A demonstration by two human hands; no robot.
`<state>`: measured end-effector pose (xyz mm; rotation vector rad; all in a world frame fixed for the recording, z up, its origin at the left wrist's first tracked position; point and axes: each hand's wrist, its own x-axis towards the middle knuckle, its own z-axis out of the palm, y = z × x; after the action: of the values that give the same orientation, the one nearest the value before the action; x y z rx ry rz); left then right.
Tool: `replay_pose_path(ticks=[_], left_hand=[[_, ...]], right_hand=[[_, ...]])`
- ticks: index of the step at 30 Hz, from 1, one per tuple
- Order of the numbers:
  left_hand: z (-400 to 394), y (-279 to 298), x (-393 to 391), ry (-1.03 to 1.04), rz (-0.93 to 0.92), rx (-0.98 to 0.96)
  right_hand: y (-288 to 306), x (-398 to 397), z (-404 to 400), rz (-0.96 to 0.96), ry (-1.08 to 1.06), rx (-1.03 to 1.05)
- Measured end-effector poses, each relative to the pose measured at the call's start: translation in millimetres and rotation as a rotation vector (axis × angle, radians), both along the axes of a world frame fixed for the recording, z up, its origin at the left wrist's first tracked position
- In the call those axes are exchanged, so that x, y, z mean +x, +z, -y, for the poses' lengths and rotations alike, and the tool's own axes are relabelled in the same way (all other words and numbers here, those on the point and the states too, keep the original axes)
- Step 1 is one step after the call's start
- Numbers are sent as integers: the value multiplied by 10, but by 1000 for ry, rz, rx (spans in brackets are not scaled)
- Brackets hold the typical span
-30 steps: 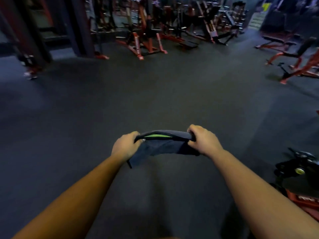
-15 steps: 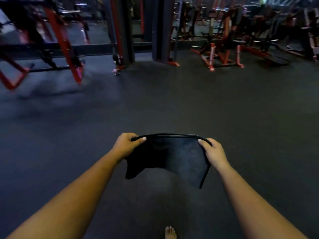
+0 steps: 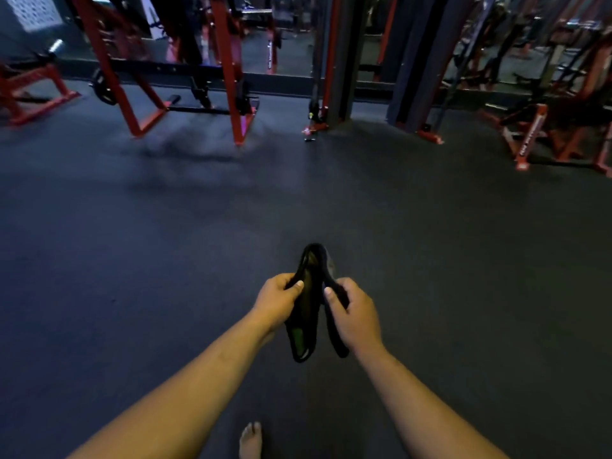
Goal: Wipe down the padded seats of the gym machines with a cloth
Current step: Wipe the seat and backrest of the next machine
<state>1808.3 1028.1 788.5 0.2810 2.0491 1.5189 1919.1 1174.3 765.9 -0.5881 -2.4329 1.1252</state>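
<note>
Left hand (image 3: 276, 301) and right hand (image 3: 352, 313) both grip the dark cloth (image 3: 306, 299) — thumbs on top, fingers curled round its edges, the two hands drawn close together. The cloth is held in mid-air in front of the person, folded up between the hands: a loop rises above the knuckles and two ends hang below, a greenish strip showing on the left end. Judging by the pinched edges, the person is folding or bunching it into a pad for wiping. No seat is being touched; the cloth is well apart from any machine.

A bare foot (image 3: 250, 440) shows at the bottom edge on the dark rubber floor (image 3: 132, 276). Further out — a red-framed rack (image 3: 228, 71) ahead left, a dark upright column (image 3: 337, 61) at centre, and another red machine (image 3: 533, 134) at right, blurred. No padded seat is clearly visible, no containers either. Likely next step: walk to a machine and start wiping.
</note>
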Motion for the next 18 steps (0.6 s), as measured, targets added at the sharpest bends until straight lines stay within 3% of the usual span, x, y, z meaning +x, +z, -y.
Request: replay_pose_path(ticks=[11, 15, 18], left_hand=[[-120, 127, -1944, 93, 201, 204], [-193, 206, -2639, 90, 168, 137], [-356, 247, -3124, 60, 182, 159]], right_hand=[[-144, -2009, -3, 113, 398, 298], [-81, -2568, -234, 63, 445, 33], [-130, -3049, -481, -24, 144, -199]])
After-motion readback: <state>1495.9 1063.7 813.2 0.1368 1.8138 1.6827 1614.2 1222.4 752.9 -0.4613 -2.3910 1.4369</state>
